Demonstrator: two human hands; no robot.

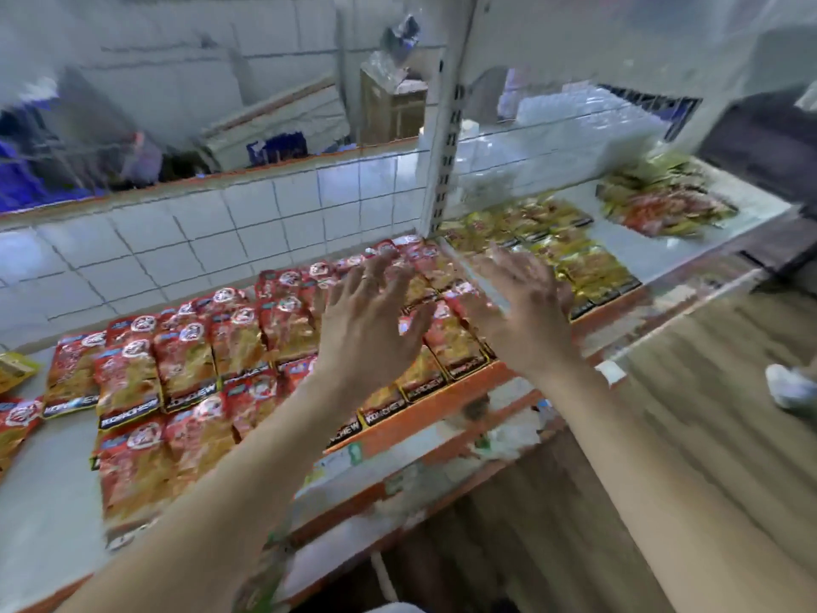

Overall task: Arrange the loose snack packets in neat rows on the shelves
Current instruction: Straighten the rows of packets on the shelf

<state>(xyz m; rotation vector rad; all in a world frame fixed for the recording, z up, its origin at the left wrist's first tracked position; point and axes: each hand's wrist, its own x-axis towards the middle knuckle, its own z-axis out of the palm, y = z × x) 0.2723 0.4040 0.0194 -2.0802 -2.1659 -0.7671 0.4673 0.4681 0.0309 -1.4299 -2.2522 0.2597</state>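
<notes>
Left hand (pixel 367 325) and right hand (pixel 528 316) hover, fingers (pixel 371 278) spread wide and holding nothing, above rows of red snack packets (pixel 185 360); contact with them is lost to blur.

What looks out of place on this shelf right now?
A jumbled heap of red and yellow snack packets lies at the far right of the white shelf, not in rows. At the far left, a lone yellow packet and a loose red packet lie askew, apart from the neat rows of red packets.
</notes>
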